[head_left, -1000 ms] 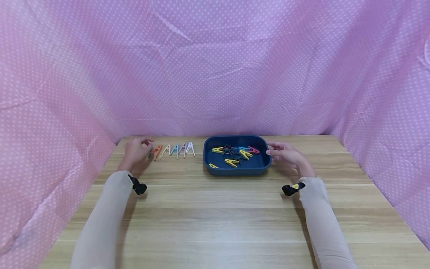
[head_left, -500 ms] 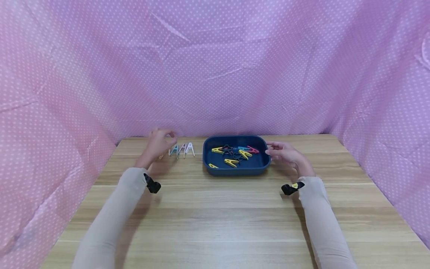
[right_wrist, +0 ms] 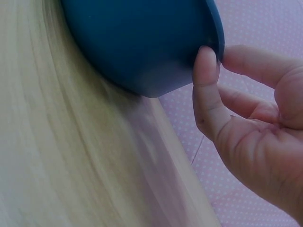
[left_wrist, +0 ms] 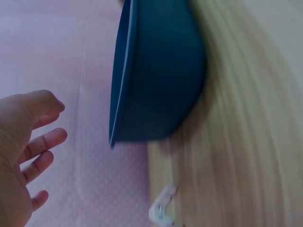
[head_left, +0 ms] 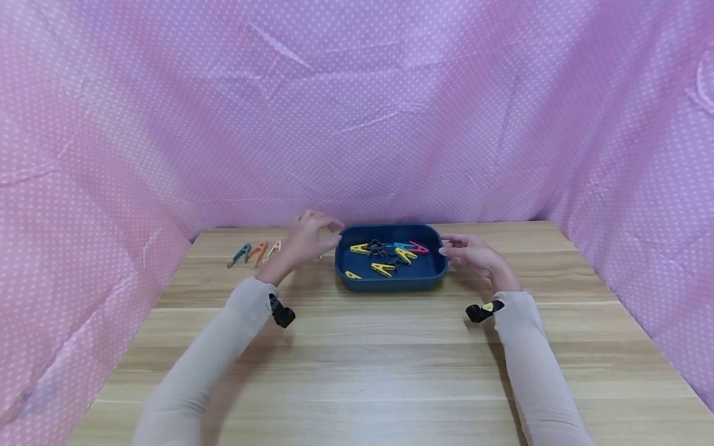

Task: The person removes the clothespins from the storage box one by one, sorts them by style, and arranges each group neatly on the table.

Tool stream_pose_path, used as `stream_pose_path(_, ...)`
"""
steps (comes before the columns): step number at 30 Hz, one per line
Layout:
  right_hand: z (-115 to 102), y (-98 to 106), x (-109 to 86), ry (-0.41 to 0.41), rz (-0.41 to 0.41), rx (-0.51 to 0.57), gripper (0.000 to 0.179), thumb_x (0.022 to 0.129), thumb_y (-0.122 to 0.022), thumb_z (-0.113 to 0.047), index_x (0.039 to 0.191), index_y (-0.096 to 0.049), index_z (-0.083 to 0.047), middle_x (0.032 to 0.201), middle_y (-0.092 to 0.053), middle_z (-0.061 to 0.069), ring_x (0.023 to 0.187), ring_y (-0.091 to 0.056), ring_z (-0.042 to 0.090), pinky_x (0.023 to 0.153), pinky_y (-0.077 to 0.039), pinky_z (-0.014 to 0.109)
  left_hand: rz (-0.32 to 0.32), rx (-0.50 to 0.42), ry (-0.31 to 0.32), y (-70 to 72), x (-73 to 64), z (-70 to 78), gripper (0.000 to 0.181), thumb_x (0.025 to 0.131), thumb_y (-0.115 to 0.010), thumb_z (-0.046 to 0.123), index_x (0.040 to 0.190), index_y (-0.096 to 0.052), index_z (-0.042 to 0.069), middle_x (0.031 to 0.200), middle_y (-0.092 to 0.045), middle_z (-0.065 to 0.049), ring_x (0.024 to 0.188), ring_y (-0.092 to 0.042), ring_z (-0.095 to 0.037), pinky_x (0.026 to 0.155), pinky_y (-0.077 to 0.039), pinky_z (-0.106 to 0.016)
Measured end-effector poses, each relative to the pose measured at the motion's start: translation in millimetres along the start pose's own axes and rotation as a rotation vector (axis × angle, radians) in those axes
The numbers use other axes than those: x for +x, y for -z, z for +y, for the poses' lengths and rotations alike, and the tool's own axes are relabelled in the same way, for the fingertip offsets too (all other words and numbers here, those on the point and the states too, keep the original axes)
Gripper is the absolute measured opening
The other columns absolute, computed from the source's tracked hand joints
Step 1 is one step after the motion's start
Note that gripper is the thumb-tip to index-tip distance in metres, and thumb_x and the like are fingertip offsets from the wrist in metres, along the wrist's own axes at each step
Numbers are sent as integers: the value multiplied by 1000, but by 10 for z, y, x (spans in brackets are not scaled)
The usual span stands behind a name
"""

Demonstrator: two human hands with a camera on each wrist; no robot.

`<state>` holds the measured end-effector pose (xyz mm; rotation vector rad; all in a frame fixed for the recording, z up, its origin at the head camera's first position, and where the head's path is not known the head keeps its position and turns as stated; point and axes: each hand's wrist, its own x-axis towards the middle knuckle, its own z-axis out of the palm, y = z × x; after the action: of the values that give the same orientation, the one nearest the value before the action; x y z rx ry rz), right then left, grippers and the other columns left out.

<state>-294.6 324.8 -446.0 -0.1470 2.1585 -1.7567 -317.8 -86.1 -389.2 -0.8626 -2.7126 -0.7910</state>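
Between the right fingers point(right_wrist: 251, 61) and thumb, had the rim of a dark blue tray point(head_left: 390, 285) pinched at its right end, and showed the tray upright on the worktop point(head_left: 357, 365). Just beside the opposite end, held nothing in the left fingers point(left_wrist: 47, 140); showed a clear gap between thumb and fingertips, loosely curved, and in the left wrist view a space short of the tray wall.

Left of the left fingers, on the worktop, lay a short row: a teal clothespin point(head_left: 240, 254), an orange clothespin point(head_left: 258, 253) and a cream clothespin point(head_left: 273, 249). Near the left fingers, by the tray's left end, saw one white clothespin point(left_wrist: 163, 208), blurred. Could not tell the number of others hidden behind the left hand.

Between the two sets of fingers, inside the tray, saw a loose scatter: four yellow ones, including a yellow clothespin point(head_left: 382, 269) toward the front, a red clothespin point(head_left: 418, 247) and a blue clothespin point(head_left: 403, 246) nearer the right fingers, and some dark pieces, too tangled to count.

Judged the work only partly done. Counted as settled: a pinch on the tray at the right. Counted as open: contact at the left end, not shown by any view, and the clothespins on the worktop, clearly outside the tray. Found no clothespin held by either set of fingers. Saw no order among the clothespins inside, against a fairly neat line outside.
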Motion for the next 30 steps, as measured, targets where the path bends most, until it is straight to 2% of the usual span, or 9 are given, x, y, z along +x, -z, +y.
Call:
stream_pose_path(4, 0, -5, 12, 5, 2, 15, 62, 101, -62, -11, 155, -34, 3, 127, -58, 9, 100, -63, 4, 87, -55, 19, -35, 17, -48, -155, 20, 135, 25, 94, -73, 25, 117, -74, 17, 107, -72, -4, 109, -53, -25, 101, -34, -53)
stream_pose_path(7, 3, -7, 19, 8, 4, 45, 61, 100, -62, -9, 154, -37, 3, 131, -59, 10, 101, -64, 3, 87, -55, 19, -75, 17, -75, -271, 46, 224, 26, 93, -74, 26, 118, -74, 18, 108, -71, -4, 108, -53, -25, 102, -34, -54)
stream_pose_path(13, 6, 3, 10, 16, -11, 55, 64, 100, -61, -7, 156, -31, 6, 115, -64, -1, 93, -64, 2, 83, -55, 19, -162, 17, -72, -509, 135, 310, 28, 93, -76, 26, 118, -74, 16, 112, -72, -7, 107, -53, -24, 105, -32, -54)
stream_pose_path(17, 8, 3, 19, 4, -2, 35, 64, 101, -61, -8, 156, -32, 4, 107, -59, -4, 92, -61, 1, 81, -55, 18, -225, 19, -71, -639, 185, 354, 27, 92, -77, 28, 117, -76, 17, 115, -72, -4, 112, -52, -25, 108, -30, -56)
stream_pose_path(24, 3, 2, 26, 2, 2, 35, 65, 100, -62, -9, 156, -32, 4, 112, -61, -4, 93, -63, 2, 83, -55, 19, -305, 62, -77, -807, 241, 444, 26, 90, -79, 31, 115, -78, 23, 113, -71, 1, 112, -50, -23, 104, -30, -53)
stream_pose_path(30, 31, 25, 22, 16, -12, 38, 65, 101, -62, -9, 156, -31, 5, 115, -65, -4, 96, -64, 2, 85, -56, 20, -339, 119, -50, -889, 292, 435, 24, 89, -80, 30, 113, -79, 27, 110, -69, 4, 111, -49, -21, 106, -29, -52)
